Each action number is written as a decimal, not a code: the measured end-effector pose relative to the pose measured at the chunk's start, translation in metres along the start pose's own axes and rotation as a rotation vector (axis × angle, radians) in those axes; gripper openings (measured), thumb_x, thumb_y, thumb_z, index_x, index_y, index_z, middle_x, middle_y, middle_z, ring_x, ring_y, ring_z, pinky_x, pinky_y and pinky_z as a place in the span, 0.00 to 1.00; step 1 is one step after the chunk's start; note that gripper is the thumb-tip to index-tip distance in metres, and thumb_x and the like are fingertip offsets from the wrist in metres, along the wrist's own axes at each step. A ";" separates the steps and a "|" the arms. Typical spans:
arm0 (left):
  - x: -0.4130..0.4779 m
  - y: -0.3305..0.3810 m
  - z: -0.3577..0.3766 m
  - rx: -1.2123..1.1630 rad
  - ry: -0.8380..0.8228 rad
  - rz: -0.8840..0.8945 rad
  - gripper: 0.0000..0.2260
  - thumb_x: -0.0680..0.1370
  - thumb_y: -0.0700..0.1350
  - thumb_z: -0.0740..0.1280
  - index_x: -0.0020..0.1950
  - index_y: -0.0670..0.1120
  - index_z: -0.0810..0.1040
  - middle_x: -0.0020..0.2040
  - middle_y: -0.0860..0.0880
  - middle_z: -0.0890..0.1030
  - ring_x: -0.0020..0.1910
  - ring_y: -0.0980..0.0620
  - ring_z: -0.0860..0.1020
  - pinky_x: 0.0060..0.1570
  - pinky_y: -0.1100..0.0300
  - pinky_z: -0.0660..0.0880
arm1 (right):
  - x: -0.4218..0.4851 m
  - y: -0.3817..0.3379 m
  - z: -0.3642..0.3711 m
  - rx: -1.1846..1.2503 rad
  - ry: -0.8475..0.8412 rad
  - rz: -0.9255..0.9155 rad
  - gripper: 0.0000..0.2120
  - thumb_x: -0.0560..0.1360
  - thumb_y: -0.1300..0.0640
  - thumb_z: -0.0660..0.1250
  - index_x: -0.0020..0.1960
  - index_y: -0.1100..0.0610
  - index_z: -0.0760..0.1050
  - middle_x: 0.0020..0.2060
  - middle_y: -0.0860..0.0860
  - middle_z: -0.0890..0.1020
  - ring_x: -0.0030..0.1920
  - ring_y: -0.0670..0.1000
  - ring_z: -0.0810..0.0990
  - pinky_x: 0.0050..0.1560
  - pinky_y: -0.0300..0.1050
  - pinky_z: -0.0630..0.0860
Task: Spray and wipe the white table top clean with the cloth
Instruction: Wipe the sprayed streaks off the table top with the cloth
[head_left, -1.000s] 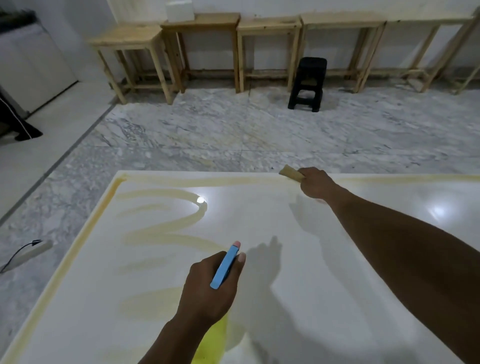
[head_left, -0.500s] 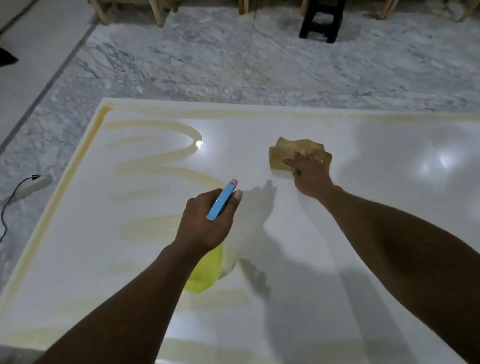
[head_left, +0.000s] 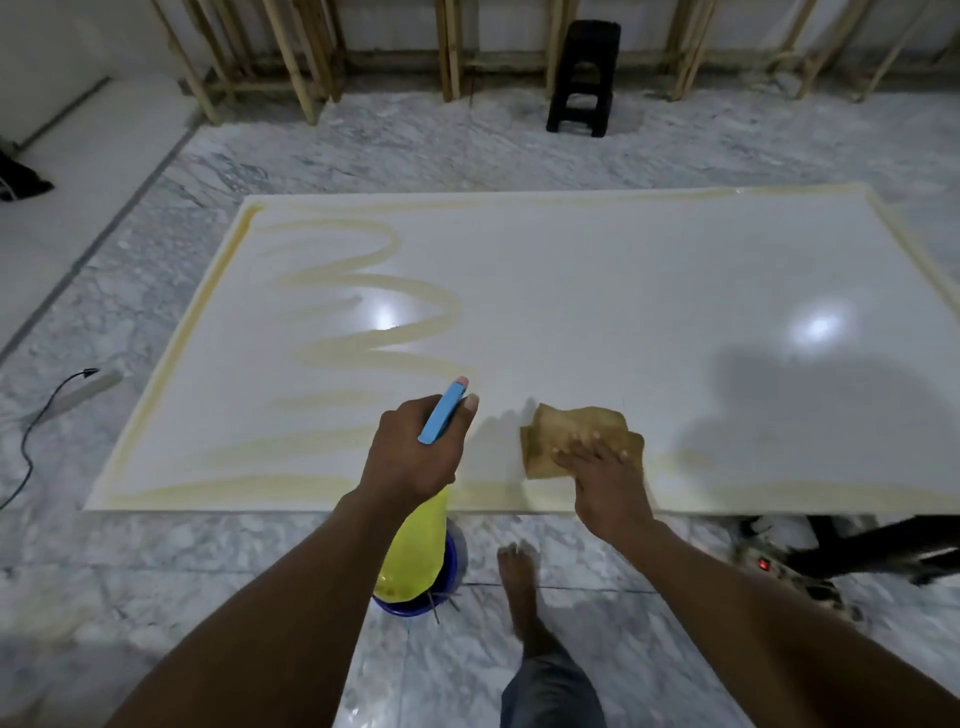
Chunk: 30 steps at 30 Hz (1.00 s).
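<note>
The white table top (head_left: 597, 291) fills the middle of the view, with yellowish zigzag smears on its left half and along its edges. My right hand (head_left: 605, 475) presses flat on a tan cloth (head_left: 566, 431) near the table's front edge. My left hand (head_left: 413, 452) grips a yellow spray bottle (head_left: 415, 551) with a blue trigger head (head_left: 441, 410), held over the front edge just left of the cloth.
Marble floor surrounds the table. A blue bucket (head_left: 452, 566) stands on the floor behind the bottle, beside my bare foot (head_left: 522, 587). A power strip (head_left: 78, 389) with cable lies at left. A black stool (head_left: 582, 78) and wooden table legs (head_left: 311, 62) line the far wall. Dark equipment (head_left: 857, 551) sits under the table's right.
My right hand has dragged the cloth from the far edge back across the table to the front edge. The view has pulled back, and my left hand with the bottle is now over the front edge.
</note>
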<state>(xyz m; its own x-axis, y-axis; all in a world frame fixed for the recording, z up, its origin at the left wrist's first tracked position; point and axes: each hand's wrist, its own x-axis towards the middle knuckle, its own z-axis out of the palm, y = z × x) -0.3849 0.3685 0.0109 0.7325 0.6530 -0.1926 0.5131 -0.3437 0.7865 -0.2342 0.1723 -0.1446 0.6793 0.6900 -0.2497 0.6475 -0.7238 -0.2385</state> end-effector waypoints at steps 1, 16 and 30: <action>-0.015 0.001 -0.004 0.000 -0.001 0.011 0.21 0.85 0.59 0.66 0.51 0.41 0.83 0.44 0.33 0.85 0.24 0.53 0.82 0.35 0.52 0.85 | -0.014 -0.002 -0.003 0.005 -0.022 -0.003 0.26 0.79 0.63 0.57 0.72 0.42 0.69 0.76 0.45 0.67 0.79 0.54 0.58 0.73 0.56 0.58; 0.067 0.012 -0.040 -0.017 0.085 0.049 0.22 0.85 0.61 0.65 0.49 0.42 0.83 0.41 0.37 0.85 0.30 0.43 0.84 0.42 0.41 0.85 | 0.093 -0.020 -0.119 1.698 -0.606 0.441 0.26 0.71 0.58 0.76 0.67 0.62 0.75 0.64 0.62 0.79 0.64 0.64 0.78 0.61 0.61 0.76; 0.215 -0.051 -0.117 -0.094 0.199 -0.101 0.24 0.76 0.74 0.63 0.46 0.54 0.77 0.37 0.39 0.78 0.31 0.47 0.75 0.39 0.35 0.84 | 0.484 -0.199 -0.196 0.319 -0.081 -0.062 0.17 0.77 0.61 0.58 0.65 0.56 0.72 0.61 0.58 0.77 0.59 0.62 0.76 0.54 0.50 0.72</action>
<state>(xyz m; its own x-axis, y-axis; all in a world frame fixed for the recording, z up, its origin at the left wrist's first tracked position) -0.3061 0.6049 -0.0017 0.5720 0.8043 -0.1609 0.5284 -0.2113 0.8223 0.0332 0.6500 -0.0335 0.6041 0.7399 -0.2961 0.5372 -0.6524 -0.5346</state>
